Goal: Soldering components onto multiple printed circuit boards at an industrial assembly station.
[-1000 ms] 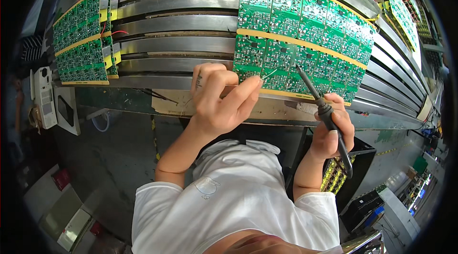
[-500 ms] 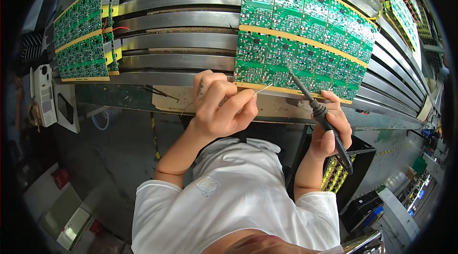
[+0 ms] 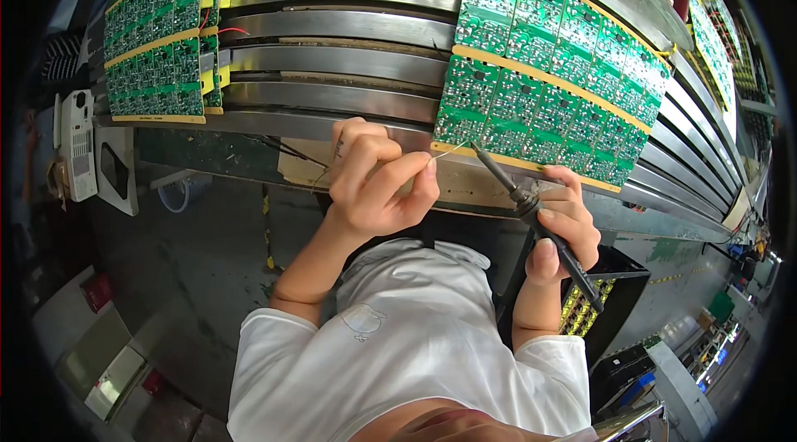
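Head view is showing the person's two hands working apart from each other at the near edge of a green circuit panel (image 3: 531,102), which is lying right of centre on the metal rails (image 3: 340,67) of the bench. The left hand (image 3: 378,180) is pinching a thin wire (image 3: 448,151) between thumb and forefinger, while the right hand (image 3: 569,222) is gripping a dark soldering iron (image 3: 500,171). The iron's tip and the wire's end are meeting, or nearly so, above the panel's near-left part; whether they are touching I cannot tell. The step in hand seems to be bringing solder and heat together, and the next move is probably calling for a steady tip and small wire adjustments. Dark marks are showing on the panel's near yellow strip (image 3: 531,164), but they are appearing too small to read, and no brand is standing out.
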The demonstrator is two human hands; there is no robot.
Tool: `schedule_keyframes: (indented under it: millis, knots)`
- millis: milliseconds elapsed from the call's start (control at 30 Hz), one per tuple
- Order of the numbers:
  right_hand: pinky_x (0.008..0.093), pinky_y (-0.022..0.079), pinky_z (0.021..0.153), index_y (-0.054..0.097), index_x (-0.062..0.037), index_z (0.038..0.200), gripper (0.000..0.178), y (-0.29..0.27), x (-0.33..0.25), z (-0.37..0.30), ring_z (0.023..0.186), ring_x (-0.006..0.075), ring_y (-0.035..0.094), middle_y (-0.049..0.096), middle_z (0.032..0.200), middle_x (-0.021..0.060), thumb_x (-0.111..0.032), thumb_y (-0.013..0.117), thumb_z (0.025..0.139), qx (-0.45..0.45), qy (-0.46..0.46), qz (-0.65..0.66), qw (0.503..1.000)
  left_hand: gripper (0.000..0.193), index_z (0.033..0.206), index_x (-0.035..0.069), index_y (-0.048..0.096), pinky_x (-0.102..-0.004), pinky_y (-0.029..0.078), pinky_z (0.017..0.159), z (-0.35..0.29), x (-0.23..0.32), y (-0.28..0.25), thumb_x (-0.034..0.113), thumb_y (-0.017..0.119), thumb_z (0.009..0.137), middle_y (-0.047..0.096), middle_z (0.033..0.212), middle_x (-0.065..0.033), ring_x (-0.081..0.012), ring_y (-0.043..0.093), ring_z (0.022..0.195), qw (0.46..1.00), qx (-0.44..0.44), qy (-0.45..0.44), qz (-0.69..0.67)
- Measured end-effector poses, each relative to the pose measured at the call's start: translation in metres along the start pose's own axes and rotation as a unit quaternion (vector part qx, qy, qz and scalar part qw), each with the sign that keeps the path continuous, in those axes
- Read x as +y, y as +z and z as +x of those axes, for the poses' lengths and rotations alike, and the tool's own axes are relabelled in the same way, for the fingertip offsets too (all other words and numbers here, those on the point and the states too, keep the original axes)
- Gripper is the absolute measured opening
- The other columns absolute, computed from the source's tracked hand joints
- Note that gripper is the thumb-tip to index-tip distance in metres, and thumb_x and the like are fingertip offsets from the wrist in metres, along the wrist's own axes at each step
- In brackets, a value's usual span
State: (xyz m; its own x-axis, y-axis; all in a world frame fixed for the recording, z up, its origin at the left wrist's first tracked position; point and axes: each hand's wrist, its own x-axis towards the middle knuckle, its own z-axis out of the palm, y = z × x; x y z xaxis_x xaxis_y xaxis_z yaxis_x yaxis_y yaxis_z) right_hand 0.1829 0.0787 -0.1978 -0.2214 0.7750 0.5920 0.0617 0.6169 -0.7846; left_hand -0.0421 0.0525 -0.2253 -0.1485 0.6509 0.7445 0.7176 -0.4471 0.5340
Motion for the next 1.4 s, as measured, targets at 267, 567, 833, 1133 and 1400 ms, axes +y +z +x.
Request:
schedule_keyframes:
  millis: [267, 567, 833, 1133, 1400]
  knots:
    - [0.0558, 0.053, 0.091, 0.067, -0.0037, 0.085, 0.018, 0.004, -0.002, 0.002, 0.062, 0.0207, 0.057, 0.063, 0.068, 0.0067, -0.021, 0.064, 0.086, -0.012, -0.006, -0.025, 1.0, 0.017, 0.084, 0.009, 0.068, -0.037, 0.044, 0.072, 0.003, 0.002, -0.001, 0.001, 0.071, 0.069, 0.049, 0.08, -0.001, -0.0197, 0.045, 0.071, 1.0, -0.021, 0.009, 0.017]
    - [0.0531, 0.054, 0.09, 0.068, -0.0061, 0.088, 0.018, 0.007, -0.02, 0.002, 0.062, 0.0206, 0.058, 0.063, 0.069, 0.006, -0.024, 0.065, 0.088, -0.057, -0.041, -0.129, 0.989, 0.019, 0.085, 0.009, 0.069, -0.0367, 0.043, 0.072, 0.004, 0.003, 0.0, 0.001, 0.072, 0.068, 0.049, 0.081, -0.0008, -0.0195, 0.046, 0.071, 0.999, -0.021, 0.013, 0.027]
    - [0.052, 0.054, 0.088, 0.066, -0.0064, 0.09, 0.02, 0.004, -0.014, 0.002, 0.063, 0.0212, 0.057, 0.063, 0.072, 0.0076, -0.026, 0.063, 0.091, -0.018, -0.045, -0.113, 0.992, 0.02, 0.086, 0.01, 0.069, -0.0345, 0.042, 0.074, 0.012, 0.002, -0.002, 0.001, 0.073, 0.069, 0.051, 0.08, 0.0004, -0.0193, 0.048, 0.072, 0.999, -0.017, -0.005, 0.038]
    - [0.0541, 0.053, 0.088, 0.064, -0.0052, 0.097, 0.021, 0.001, 0.003, 0.007, 0.066, 0.0227, 0.055, 0.063, 0.074, 0.0111, -0.026, 0.06, 0.093, 0.042, -0.018, -0.029, 0.999, 0.023, 0.088, 0.01, 0.069, -0.0332, 0.04, 0.073, 0.033, -0.005, 0.002, 0.0, 0.073, 0.069, 0.051, 0.08, 0.001, -0.0185, 0.047, 0.071, 0.999, -0.023, 0.011, 0.044]
    - [0.0545, 0.052, 0.088, 0.063, -0.0052, 0.098, 0.022, 0.003, 0.006, 0.013, 0.066, 0.0226, 0.054, 0.063, 0.074, 0.0115, -0.026, 0.058, 0.094, 0.052, -0.027, -0.03, 0.998, 0.024, 0.09, 0.01, 0.069, -0.033, 0.039, 0.07, 0.045, -0.008, 0.005, 0.0, 0.073, 0.069, 0.051, 0.079, 0.0012, -0.0177, 0.045, 0.069, 0.999, -0.022, 0.017, 0.029]
